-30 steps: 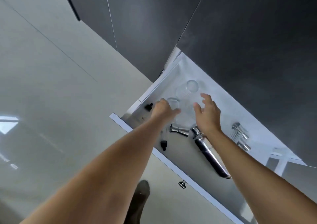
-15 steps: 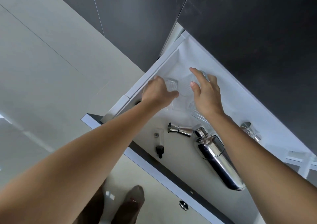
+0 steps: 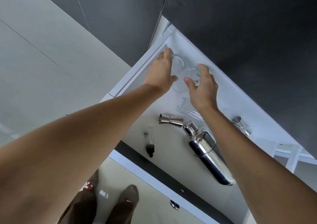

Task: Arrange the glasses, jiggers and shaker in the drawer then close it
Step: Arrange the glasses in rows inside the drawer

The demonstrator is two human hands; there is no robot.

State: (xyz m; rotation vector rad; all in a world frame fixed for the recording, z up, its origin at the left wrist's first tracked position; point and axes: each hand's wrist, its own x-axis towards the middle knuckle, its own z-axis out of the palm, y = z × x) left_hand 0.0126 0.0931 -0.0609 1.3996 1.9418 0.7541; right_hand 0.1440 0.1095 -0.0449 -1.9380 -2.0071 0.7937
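Feet are seen on the floor below the open drawer. Nearest its front, a dropper bottle and a steel shaker are laid flat, with a jigger just beyond and another jigger to the right. Farther back, two clear glasses are enclosed by spread fingers: one glass by the left hand, another glass by the right hand. Whether either is gripped cannot be told.

Drawer: open, white inside.
Left hand: fingers curved around a clear glass.
Right hand: fingers spread, touching second glass.
Shaker: lying, beside a jigger.
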